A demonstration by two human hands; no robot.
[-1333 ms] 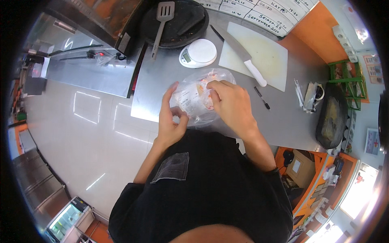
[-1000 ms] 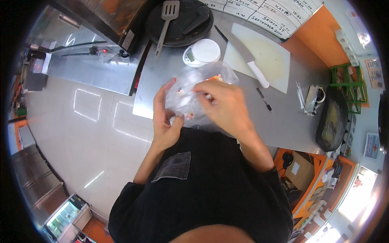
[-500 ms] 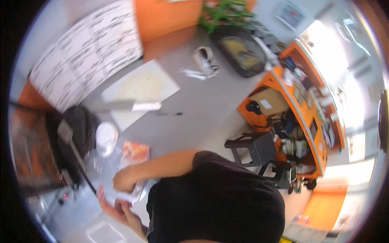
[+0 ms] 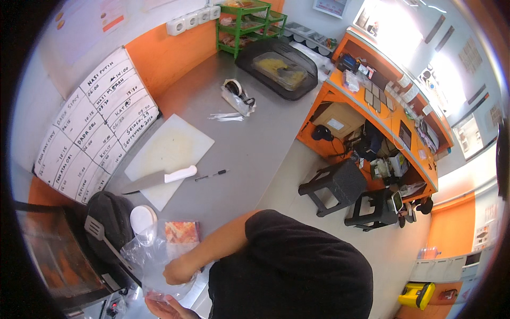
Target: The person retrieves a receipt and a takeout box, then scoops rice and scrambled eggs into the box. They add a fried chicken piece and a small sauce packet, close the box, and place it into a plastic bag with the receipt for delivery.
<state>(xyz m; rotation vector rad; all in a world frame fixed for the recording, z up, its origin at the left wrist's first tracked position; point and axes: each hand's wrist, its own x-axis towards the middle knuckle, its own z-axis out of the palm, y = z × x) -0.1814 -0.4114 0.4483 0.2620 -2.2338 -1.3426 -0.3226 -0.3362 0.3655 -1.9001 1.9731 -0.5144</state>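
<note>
A clear plastic bag (image 4: pixel 154 266) spreads over the counter at the lower left. My right hand (image 4: pixel 179 270) is closed on the bag, its fingertips hidden under the hand. Below it, near the lower edge, my left hand (image 4: pixel 166 307) has its fingers curled at the bag's near end, with film over some of them. Just beyond my right hand lies a packet with an orange-red food picture (image 4: pixel 182 232). A round white lid or tub (image 4: pixel 143 219) stands at the bag's far end.
A large knife (image 4: pixel 159 178) rests across a white cutting board (image 4: pixel 186 135), with a black pen (image 4: pixel 211 175) beside it. A spatula (image 4: pixel 95 228) lies over a black pan-like object (image 4: pixel 109 212). Farther off are a tape dispenser (image 4: pixel 236 98), a black tray (image 4: pixel 249 66) and a stool (image 4: pixel 337 183).
The view has shifted and become sharper. My left hand's outstretched fingers have curled in at the bag, and my right hand stays near it.
</note>
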